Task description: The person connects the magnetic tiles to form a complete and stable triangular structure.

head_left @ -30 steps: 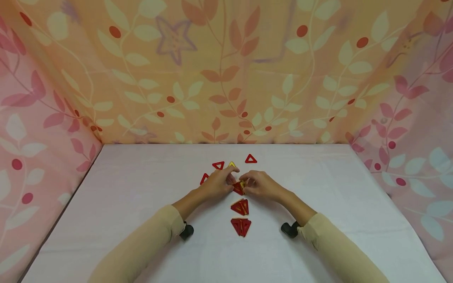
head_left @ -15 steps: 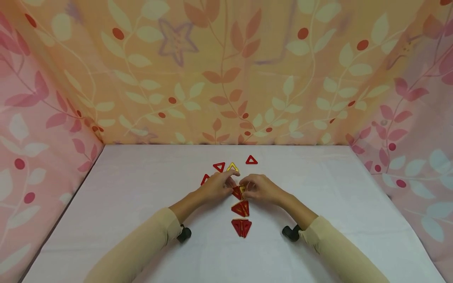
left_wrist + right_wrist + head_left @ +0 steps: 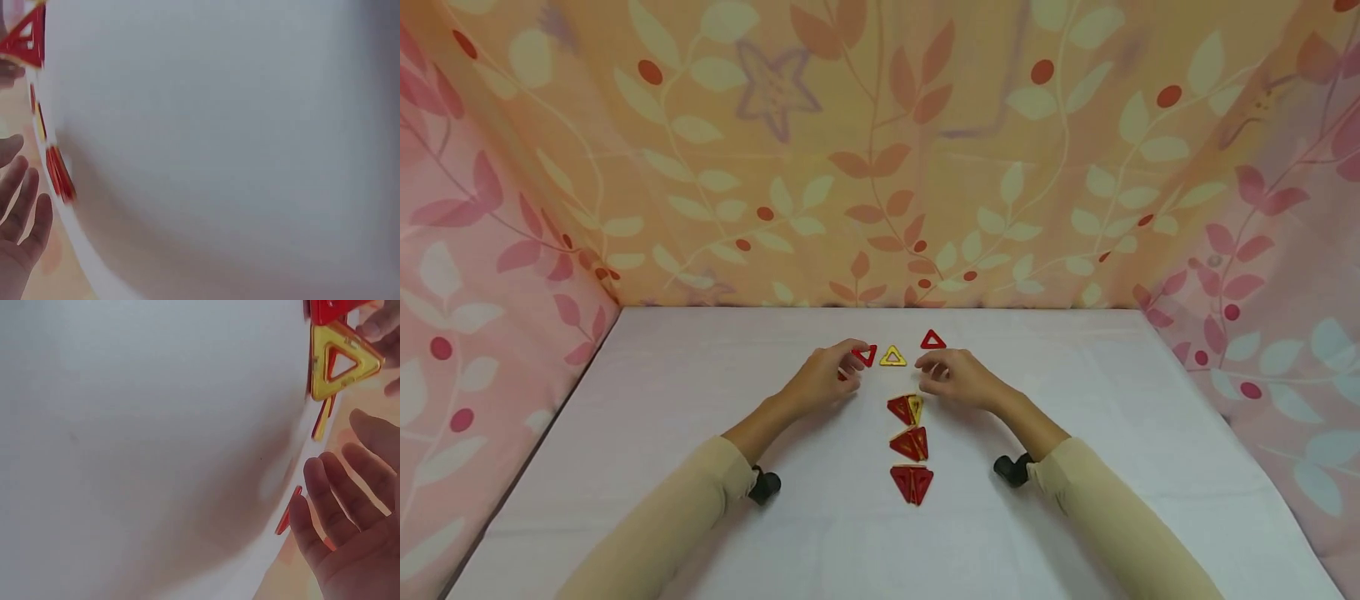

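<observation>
My left hand (image 3: 822, 377) hovers at the left of the flat pieces, fingers apart and loosely bent. Beside its fingertips lies a red triangle tile (image 3: 866, 356); another red tile (image 3: 842, 377) is mostly hidden behind the fingers. My right hand (image 3: 961, 379) is held off to the right, relaxed, with nothing in it. Between the hands lies a flat yellow triangle tile (image 3: 892, 357). Just below stands a small pyramid of triangle tiles (image 3: 905, 409), red on one face and yellow (image 3: 320, 362) on another. Neither hand touches it.
Two more pyramids, a red one (image 3: 910, 444) and another red one (image 3: 912, 484), line up toward the near side. A single red triangle tile (image 3: 933, 339) lies beyond my right hand. The white tabletop (image 3: 700, 358) ends at a patterned cloth wall (image 3: 820, 275).
Both hands have let go of the red-and-yellow pyramid, which now stands by itself. My left hand has moved left, up to the red tiles; my right hand has drawn slightly up and away.
</observation>
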A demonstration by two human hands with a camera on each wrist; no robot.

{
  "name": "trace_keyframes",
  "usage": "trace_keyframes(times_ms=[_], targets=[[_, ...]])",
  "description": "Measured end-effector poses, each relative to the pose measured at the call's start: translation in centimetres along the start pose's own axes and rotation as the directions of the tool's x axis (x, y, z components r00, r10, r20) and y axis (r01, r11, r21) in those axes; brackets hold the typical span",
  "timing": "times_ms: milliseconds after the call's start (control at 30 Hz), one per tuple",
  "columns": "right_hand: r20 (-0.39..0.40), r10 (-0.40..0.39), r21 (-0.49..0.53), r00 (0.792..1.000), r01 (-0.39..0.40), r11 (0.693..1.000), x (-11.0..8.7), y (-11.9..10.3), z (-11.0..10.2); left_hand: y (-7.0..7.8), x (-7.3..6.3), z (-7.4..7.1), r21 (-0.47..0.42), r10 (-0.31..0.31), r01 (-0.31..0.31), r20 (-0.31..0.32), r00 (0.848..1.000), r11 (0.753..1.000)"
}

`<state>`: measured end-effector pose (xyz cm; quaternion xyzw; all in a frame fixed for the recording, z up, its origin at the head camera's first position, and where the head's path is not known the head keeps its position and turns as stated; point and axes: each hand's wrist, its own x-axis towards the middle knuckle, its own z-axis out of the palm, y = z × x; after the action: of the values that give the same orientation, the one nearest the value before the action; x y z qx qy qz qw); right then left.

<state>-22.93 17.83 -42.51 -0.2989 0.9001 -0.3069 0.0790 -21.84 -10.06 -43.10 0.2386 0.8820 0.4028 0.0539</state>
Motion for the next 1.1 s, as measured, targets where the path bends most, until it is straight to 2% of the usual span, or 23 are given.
trace_keyframes(times_ms=[133,267,500,867,1100], targets=[[0.012,0.029,0.023,1.000,-0.029,0.999,1.0,0.2,-0.4,-1.0,-0.2,-1.2,0.022,-0.048,0.048,0.005,0.999,0.999],[0.030,0.054,0.034,0.998,-0.055,0.998,2.3,0.2,-0.5,-1.8,-0.3,-2.0,0.044,-0.072,0.071,0.038,0.997,0.997],[0.075,0.097,-0.011,0.992,-0.097,0.995,4.6,0.1,-0.5,-2.7,-0.2,-1.9,0.062,-0.046,0.039,0.115,0.992,0.997],[0.114,0.115,-0.030,0.987,-0.112,0.993,6.6,0.4,-0.3,-2.7,-0.2,-2.1,0.039,-0.092,0.088,0.112,0.989,0.995],[0.142,0.070,-0.019,0.987,-0.068,0.998,7.0,0.4,-0.1,-2.8,0.0,-2.1,0.035,-0.083,0.080,0.095,0.992,0.996]])
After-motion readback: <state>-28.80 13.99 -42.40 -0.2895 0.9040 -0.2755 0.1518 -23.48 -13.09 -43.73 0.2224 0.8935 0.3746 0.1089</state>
